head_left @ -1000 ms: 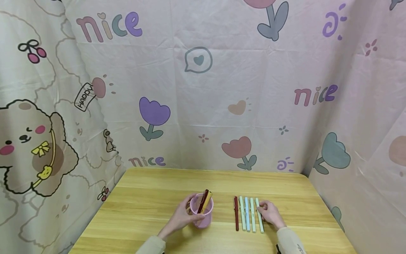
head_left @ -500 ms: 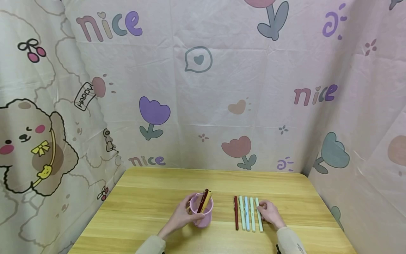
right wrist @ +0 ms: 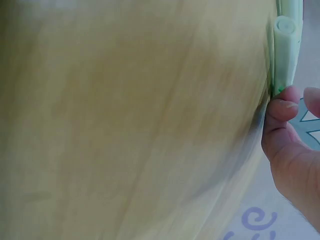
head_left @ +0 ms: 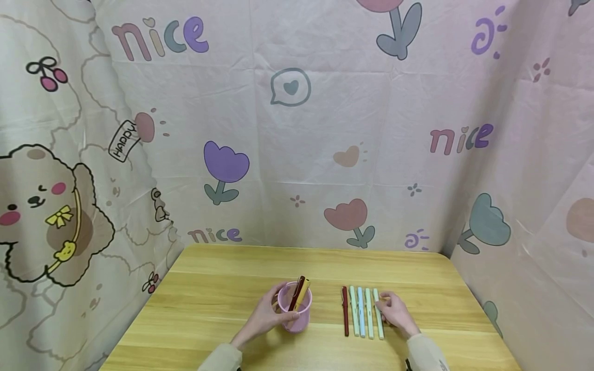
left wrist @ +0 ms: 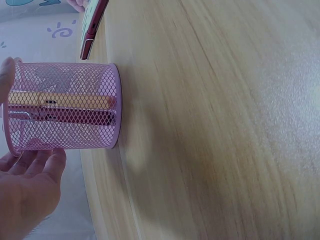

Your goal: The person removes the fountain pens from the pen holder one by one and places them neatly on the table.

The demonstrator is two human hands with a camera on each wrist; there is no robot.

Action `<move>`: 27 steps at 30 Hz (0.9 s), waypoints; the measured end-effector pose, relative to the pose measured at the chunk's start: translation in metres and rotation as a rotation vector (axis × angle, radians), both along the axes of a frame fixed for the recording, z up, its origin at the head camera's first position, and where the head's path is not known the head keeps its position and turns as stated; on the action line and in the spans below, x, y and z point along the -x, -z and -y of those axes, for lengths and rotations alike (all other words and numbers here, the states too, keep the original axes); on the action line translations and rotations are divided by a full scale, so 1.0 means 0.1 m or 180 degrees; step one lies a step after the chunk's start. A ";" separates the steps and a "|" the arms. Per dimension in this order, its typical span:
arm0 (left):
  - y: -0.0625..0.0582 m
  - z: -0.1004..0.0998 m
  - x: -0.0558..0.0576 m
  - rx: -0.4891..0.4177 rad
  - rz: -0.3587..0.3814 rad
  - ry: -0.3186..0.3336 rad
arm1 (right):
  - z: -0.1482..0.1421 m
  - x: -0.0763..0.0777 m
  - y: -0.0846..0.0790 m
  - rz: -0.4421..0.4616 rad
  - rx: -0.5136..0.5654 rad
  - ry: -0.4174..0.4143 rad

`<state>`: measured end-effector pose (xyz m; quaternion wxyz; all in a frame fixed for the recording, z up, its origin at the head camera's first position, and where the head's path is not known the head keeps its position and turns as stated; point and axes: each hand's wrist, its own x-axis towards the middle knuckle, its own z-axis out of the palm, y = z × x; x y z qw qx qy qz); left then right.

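Note:
My left hand (head_left: 266, 314) grips a pink mesh pen holder (left wrist: 65, 135) near its rim, thumb and fingers on opposite sides. A dark red pen (head_left: 296, 296) and a yellow pen (head_left: 303, 296) lean inside it. To the right, several capped pens lie side by side: a dark red pen (head_left: 345, 312) at the left end, then a light green pen (head_left: 355, 312), a light blue pen (head_left: 361, 314) and more light green ones. My right hand (head_left: 394, 310) touches the rightmost light green pen (right wrist: 284, 55) with a fingertip; a gap shows between two fingertips in the right wrist view.
Everything stands on a wood-grain table (head_left: 232, 268). A patterned cloth (head_left: 287, 134) with flowers and lettering hangs behind it and along both sides. Table surface lies between the pen holder and the row of pens.
The near end of the rightmost light green pen has shifted slightly left, closer in line with the others. My left hand and the pen holder have stayed in place.

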<state>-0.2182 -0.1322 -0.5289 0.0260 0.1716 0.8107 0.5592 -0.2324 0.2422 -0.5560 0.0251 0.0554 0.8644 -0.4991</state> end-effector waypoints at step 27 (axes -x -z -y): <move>0.01 0.00 0.00 0.0016 -0.0016 -0.0008 | 0.25 -0.05 -0.31 -0.0368 -0.0077 -0.0119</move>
